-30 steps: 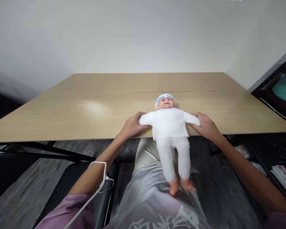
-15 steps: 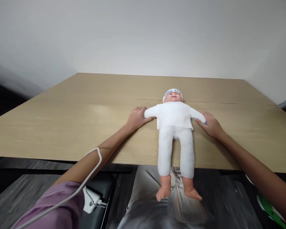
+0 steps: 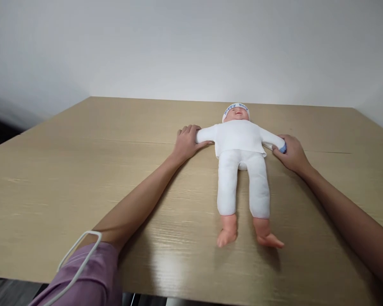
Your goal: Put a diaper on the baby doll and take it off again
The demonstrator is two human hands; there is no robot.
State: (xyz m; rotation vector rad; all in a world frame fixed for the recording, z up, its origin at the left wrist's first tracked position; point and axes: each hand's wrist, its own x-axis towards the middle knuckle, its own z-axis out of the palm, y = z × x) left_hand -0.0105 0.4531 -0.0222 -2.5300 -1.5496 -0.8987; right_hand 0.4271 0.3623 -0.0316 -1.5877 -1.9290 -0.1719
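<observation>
A baby doll (image 3: pixel 240 135) in a white top and white trousers lies on its back on the wooden table (image 3: pixel 83 182). Its head, in a white cap with blue lettering, points to the far side, and its bare feet point toward me. My left hand (image 3: pixel 187 143) is closed around the end of the doll's sleeved arm on the left. On the other side, my right hand (image 3: pixel 290 154) grips the opposite arm near a blue patch at its cuff. Both doll arms are stretched out sideways.
A plain pale wall (image 3: pixel 191 51) rises behind the table's far edge. A white cable (image 3: pixel 83 263) runs along my left forearm and purple sleeve. Dark floor shows past the near edge at the lower left.
Both hands have carried the doll farther onto the table. Its legs, which hung past the near edge, are now over the tabletop. The view has shifted forward as well.
</observation>
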